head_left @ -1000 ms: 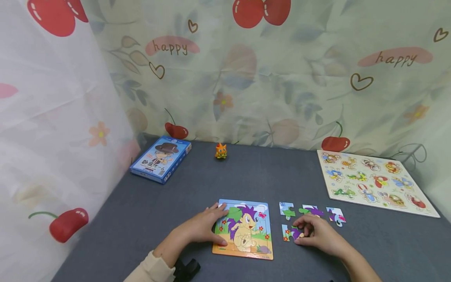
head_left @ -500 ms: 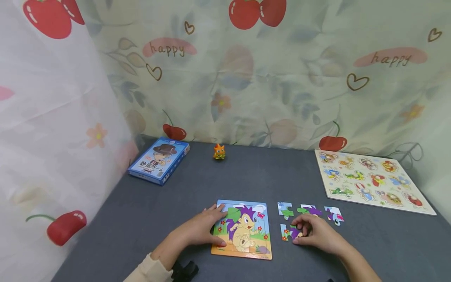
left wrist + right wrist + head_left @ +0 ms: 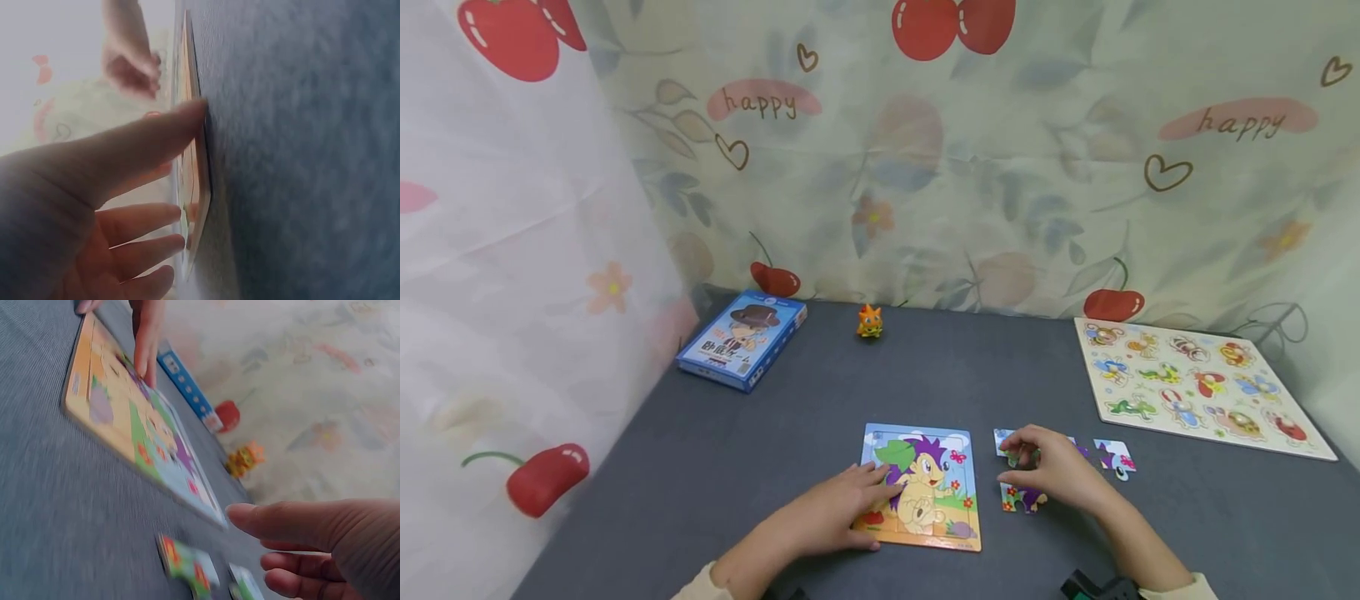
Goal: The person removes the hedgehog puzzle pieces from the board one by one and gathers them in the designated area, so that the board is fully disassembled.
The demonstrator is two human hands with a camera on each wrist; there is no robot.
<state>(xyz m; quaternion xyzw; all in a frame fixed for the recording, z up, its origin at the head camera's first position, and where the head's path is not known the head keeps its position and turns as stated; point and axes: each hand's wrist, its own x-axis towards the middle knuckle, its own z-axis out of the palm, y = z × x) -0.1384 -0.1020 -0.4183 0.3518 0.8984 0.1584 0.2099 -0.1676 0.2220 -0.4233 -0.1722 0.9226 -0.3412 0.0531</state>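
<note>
A hedgehog jigsaw puzzle board point(image 3: 951, 521) lies flat in front of me. My left hand point(image 3: 842, 508) rests on its left side with straight fingers, the thumb at the lower left edge. Loose jigsaw pieces lie to the right of the board. My right hand point(image 3: 1056, 467) hovers over the upper row, thumb and fingertips apart around the upper left piece point(image 3: 1002, 437), which they partly cover. Just below the thumb is the lower pair of pieces point(image 3: 1011, 500), with red flowers and purple. In the right wrist view nothing shows between thumb and fingers.
At the upper right of the row lies a purple and pink jigsaw piece point(image 3: 1116, 457). A pegged insect puzzle board point(image 3: 1202, 387) lies far right. Toward the back stand a small orange toy figure point(image 3: 870, 322) and a blue box point(image 3: 741, 340). A printed cloth point(image 3: 977, 200) hangs behind.
My right hand has left the lower pieces and moved up and slightly left over the upper left one. The left hand's fingers have slid down and further onto the board.
</note>
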